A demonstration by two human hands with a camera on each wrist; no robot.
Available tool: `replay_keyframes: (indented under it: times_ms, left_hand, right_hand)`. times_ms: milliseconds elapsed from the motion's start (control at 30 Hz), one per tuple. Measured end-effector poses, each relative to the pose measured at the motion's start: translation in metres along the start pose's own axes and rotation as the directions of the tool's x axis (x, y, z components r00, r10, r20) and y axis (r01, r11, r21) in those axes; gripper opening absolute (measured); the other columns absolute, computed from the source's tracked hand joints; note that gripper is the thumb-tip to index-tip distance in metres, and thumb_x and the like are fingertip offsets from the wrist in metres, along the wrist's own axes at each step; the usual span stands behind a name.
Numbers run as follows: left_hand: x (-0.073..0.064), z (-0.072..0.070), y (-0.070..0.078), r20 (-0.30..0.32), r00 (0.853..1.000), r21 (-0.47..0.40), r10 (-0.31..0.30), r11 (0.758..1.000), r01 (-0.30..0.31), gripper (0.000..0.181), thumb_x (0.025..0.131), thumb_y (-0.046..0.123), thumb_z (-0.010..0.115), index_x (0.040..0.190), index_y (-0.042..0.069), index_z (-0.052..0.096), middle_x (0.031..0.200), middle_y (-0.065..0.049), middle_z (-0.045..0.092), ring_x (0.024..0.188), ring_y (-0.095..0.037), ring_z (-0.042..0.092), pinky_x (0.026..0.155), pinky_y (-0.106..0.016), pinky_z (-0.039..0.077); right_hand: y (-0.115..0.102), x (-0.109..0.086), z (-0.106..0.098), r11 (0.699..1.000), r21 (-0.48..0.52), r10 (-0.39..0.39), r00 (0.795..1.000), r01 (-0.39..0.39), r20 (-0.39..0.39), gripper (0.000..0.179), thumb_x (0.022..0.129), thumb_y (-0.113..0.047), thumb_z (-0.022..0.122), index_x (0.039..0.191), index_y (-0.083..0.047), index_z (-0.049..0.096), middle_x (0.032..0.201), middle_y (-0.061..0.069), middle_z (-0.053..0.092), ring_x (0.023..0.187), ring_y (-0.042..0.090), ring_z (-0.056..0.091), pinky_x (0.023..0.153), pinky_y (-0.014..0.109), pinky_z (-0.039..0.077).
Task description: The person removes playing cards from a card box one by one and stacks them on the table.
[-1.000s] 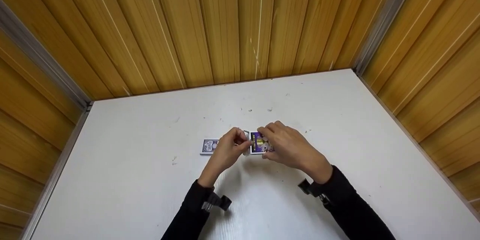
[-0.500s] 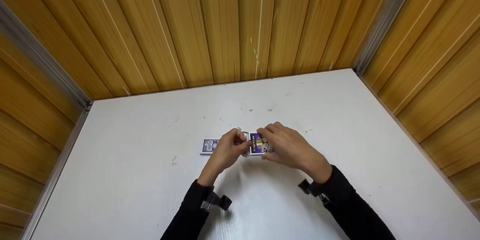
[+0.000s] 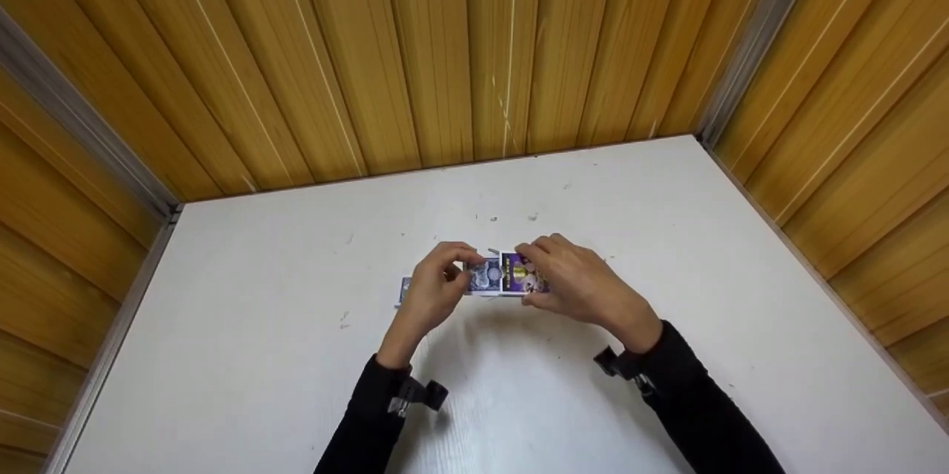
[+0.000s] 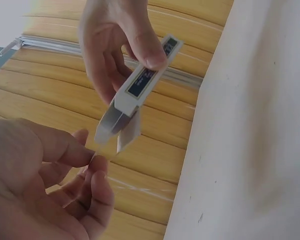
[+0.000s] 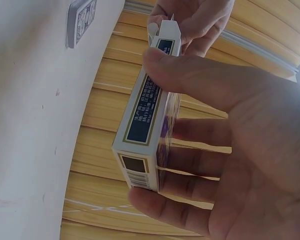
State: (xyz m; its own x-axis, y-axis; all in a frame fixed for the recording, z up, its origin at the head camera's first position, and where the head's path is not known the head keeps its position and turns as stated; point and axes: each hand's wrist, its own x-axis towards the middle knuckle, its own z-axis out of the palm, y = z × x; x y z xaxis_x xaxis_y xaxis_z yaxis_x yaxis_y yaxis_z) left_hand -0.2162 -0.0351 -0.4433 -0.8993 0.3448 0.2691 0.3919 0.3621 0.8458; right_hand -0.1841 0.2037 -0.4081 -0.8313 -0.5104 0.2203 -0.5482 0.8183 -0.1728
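since the earlier frame, the left hand (image 3: 432, 285) has drawn a little away from the box (image 3: 517, 275), and blue-backed cards (image 3: 485, 275) now show in the gap where a pale flap was; box and right hand (image 3: 582, 285) have shifted slightly toward the wall, and less of the stack (image 3: 405, 291) shows past the left hand.

nearest are two black sleeves (image 3: 363, 411), each with a small dark mount (image 3: 619, 366) at the wrist. beyond them, the left grip pinches the thin edge of the cards between thumb and forefinger. the right grip is closed round the box, thumb on one narrow side and fingers on the other, its purple face up. the box is held above the desk (image 3: 259, 311) between both hands, with an end flap (image 4: 131, 131) hanging free.

as a judgement, undoing the box's end is done, and the cards look part-way out; they and the box are not yet apart, so that separation seems to be what is left. how many cards sit inside cannot be told.

to the left, the stack lies on the desk, partly hidden by the left hand. farther back are small marks (image 3: 532, 217) on the desktop, then the wood-patterned wall (image 3: 430, 51).
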Motion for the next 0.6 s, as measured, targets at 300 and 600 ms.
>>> replay_keyframes:
  times_ms: [300,600]
  left_hand:
    - [-0.005,-0.0069,-0.0045,0.082,0.969,0.367,0.233,0.897,-0.247,0.018,0.088,0.012,0.081,0.104,0.011,0.073,0.121,-0.004,0.064,0.105,-0.019,0.062,0.086,-0.038,0.054]
    - [-0.006,-0.0087,-0.0028,0.211,0.947,0.436,0.243,0.843,-0.314,0.031,0.083,0.02,0.088,0.107,0.014,0.069,0.141,-0.009,0.057,0.131,-0.026,0.052,0.105,-0.042,0.047]
  right_hand:
    - [0.002,0.001,0.0017,1.0,-0.004,-0.011,1.0,0.011,-0.001,0.07,0.082,-0.033,0.088,0.137,-0.003,0.058,0.121,0.013,0.065,0.107,0.026,0.061,0.081,0.041,0.056]
    - [0.0012,0.0014,0.0022,1.0,-0.02,-0.024,1.0,0.023,-0.007,0.07,0.082,-0.035,0.088,0.137,-0.004,0.058,0.12,0.012,0.065,0.107,0.025,0.06,0.08,0.04,0.056]
